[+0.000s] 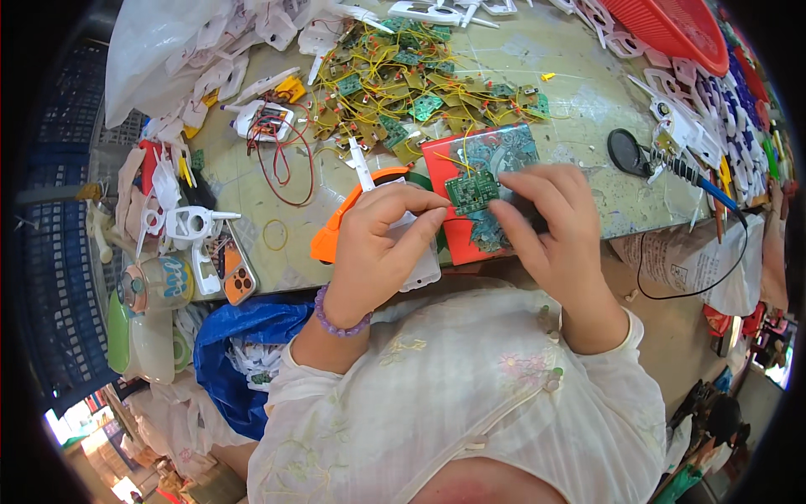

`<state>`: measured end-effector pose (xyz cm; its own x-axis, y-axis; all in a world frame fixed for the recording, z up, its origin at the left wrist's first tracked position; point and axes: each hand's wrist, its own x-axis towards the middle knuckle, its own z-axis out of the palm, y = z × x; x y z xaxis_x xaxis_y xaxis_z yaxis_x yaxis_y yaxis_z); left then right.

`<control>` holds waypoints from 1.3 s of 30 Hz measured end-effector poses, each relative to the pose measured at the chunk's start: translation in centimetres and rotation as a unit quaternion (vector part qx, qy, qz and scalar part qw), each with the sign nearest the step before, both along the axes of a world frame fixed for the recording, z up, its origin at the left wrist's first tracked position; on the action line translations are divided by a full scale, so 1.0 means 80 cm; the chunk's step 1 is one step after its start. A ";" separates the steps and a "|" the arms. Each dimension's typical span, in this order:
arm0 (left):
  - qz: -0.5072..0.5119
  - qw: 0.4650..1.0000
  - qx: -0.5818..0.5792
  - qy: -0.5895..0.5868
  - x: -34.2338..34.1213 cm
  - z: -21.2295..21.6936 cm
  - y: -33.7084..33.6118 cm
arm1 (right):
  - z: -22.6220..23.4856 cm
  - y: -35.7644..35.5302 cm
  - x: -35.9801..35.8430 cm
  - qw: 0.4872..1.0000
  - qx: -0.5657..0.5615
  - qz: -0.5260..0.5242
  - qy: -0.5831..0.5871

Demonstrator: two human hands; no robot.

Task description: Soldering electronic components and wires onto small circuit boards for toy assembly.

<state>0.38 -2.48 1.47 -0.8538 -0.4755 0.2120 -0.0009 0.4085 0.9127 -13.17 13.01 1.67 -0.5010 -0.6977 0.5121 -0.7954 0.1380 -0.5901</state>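
The bench (579, 92) runs across in front of me, and my two hands meet over its near edge. The largest heap on it is the tangle of small green boards with yellow wires (420, 80) at the far middle, too many to count. Nearer lies one red-framed tile (483, 155) with a blue-green pattern, and just left of it one orange tool (332, 235) pokes out from under my left hand. One red basket (672, 25) sits at the far right, and one phone (235, 270) lies at the left edge.

Between my hands is one small green circuit board (472, 191), held above the red tile, its long axis running left to right. My left hand (378, 244) pinches its left end with my fingers closed on it; my right hand (550, 223) pinches its right end the same way. Both hands are equally near, so the board lies straight between my fingertips.
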 end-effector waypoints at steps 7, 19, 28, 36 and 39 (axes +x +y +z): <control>0.023 0.999 -0.010 -0.036 0.000 0.002 0.003 | 0.002 -0.022 -0.013 0.997 0.061 0.039 0.024; -0.007 0.992 -0.123 -0.025 0.002 0.004 0.003 | 0.000 -0.001 0.010 0.998 -0.009 0.066 0.004; -0.003 0.994 -0.111 -0.023 0.006 0.003 0.005 | -0.007 0.008 0.019 0.997 0.035 0.049 0.037; -0.063 0.985 -0.159 -0.017 0.008 0.001 0.000 | -0.003 0.004 0.024 0.998 -0.004 0.067 0.009; -0.074 0.981 -0.179 -0.011 0.008 -0.003 -0.002 | -0.004 0.006 0.023 0.997 -0.004 0.078 0.000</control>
<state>1.03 -2.66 1.26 -0.9143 -0.2439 0.3235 0.0648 0.7002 0.7110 -11.33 13.45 1.37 -0.3864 -0.7634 0.5176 -0.8069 0.0080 -0.5906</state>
